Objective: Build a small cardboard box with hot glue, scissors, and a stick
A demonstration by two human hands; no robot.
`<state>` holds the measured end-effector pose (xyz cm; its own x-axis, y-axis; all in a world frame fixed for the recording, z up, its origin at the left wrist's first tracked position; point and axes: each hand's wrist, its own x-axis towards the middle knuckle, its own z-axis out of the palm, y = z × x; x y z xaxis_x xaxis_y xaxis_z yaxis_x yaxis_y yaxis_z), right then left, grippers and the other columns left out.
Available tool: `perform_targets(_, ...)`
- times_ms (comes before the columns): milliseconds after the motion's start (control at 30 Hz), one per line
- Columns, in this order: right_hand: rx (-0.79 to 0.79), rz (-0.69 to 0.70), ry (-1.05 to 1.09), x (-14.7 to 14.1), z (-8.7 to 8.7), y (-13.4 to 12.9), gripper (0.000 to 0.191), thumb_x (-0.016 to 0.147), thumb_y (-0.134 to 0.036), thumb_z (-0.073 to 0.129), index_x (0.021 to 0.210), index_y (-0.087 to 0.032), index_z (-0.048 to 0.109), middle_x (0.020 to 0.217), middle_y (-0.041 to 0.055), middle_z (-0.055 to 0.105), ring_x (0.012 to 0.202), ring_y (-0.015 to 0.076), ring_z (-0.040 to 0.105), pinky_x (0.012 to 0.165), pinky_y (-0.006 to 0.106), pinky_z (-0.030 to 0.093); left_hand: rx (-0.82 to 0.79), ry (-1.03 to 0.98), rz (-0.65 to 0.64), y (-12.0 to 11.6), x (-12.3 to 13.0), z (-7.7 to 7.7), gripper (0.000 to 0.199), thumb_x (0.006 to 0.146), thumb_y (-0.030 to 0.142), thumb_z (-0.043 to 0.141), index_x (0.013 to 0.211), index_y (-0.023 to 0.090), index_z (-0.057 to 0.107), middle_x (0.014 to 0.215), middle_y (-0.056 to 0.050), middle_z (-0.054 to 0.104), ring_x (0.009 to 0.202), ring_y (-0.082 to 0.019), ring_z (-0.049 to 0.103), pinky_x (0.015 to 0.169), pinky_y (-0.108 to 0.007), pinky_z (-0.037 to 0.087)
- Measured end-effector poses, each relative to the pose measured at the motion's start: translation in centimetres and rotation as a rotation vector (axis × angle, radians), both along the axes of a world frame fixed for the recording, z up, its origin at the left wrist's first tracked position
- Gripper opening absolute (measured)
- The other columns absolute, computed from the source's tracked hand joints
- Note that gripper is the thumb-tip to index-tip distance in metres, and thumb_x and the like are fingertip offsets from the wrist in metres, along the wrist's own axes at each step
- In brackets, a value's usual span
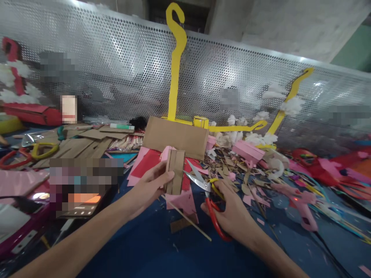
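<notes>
Metal panel point(139, 69) partly pixelated, left forearm point(84, 227) cut off

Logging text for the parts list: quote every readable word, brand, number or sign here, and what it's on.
No text readable anywhere.
Green-and-white tube: label too small and blurred.
Dark device: mostly pixelated, can't read.
Scissors: no legible marking.
Glue gun: no legible marking, only a red light.
Cardboard piece: no lettering seen.

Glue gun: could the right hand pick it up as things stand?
Probably not: the right hand is taken up with the scissors. Otherwise the way to the glue gun looks free, with only low scraps between.
</notes>
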<state>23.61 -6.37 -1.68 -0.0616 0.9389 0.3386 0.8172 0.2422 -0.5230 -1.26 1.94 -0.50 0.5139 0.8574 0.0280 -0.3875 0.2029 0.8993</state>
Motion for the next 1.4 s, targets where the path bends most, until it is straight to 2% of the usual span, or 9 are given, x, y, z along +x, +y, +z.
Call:
perform_targets(133,0.035,0.043,0.009,-0.1,0.1,-0.1,0.019,0.088,-0.024,0.067,0.099,-0.023,0.052,0.101,0.0051,0.058,0.091,0.0236,0.055,0.081,0.035,0.045,0.149,0.012,0.029,0.4,0.1,-0.9,0.049,0.088,0.030,0.079,0.134,0.025,0.061,0.137,-0.007,0.067,0.129,-0.026,0.060,0.103,-0.035,0.052)
perform_targets(233,0.043,0.063,0.019,-0.3,0.2,-0.2,0.021,0.085,-0.015,0.063,0.101,-0.024,0.053,0.104,0.0054,0.059,0.095,0.0239,0.056,0.083,0.035,0.045,0.219,0.005,0.045,0.7,0.1,-1.2,0.053,0.086,0.028,0.081,0.135,0.028,0.060,0.137,-0.006,0.068,0.129,-0.025,0.061,0.108,-0.035,0.050)
perform_targets(367,-0.019,0.077,0.048,-0.5,0.5,-0.3,0.024,0.083,-0.013,0.062,0.102,-0.024,0.055,0.105,0.0037,0.063,0.096,0.0225,0.058,0.083,0.033,0.044,0.250,0.057,0.066,0.7,0.2,-1.3,0.053,0.083,0.027,0.083,0.133,0.027,0.062,0.128,-0.006,0.073,0.121,-0.024,0.066,0.104,-0.035,0.053)
perform_targets(533,-0.168,0.029,0.026,-0.4,0.5,-0.3,0.013,0.087,-0.025,0.065,0.094,-0.024,0.054,0.089,0.0004,0.065,0.079,0.0198,0.057,0.071,0.031,0.042,0.240,0.072,0.094,0.7,0.1,-1.2,0.068,0.080,0.025,0.085,0.142,0.030,0.056,0.125,-0.006,0.074,0.117,-0.025,0.069,0.100,-0.036,0.056)
perform_targets(800,-0.165,0.005,-0.009,-0.4,0.3,-0.3,0.011,0.087,-0.026,0.064,0.088,-0.023,0.054,0.082,-0.0005,0.062,0.073,0.0179,0.052,0.066,0.029,0.038,0.254,0.055,0.122,0.8,0.2,-1.2,0.048,0.078,0.023,0.088,0.121,0.024,0.066,0.118,-0.006,0.078,0.112,-0.023,0.072,0.095,-0.033,0.059)
perform_targets(1400,-0.182,0.046,0.038,-0.6,0.6,-0.4,0.013,0.089,-0.025,0.062,0.083,-0.023,0.051,0.078,-0.0014,0.063,0.071,0.0162,0.054,0.063,0.027,0.040,0.236,0.019,0.109,0.8,0.2,-1.4,0.044,0.076,0.021,0.088,0.115,0.021,0.066,0.113,-0.006,0.079,0.108,-0.023,0.073,0.097,-0.037,0.059)
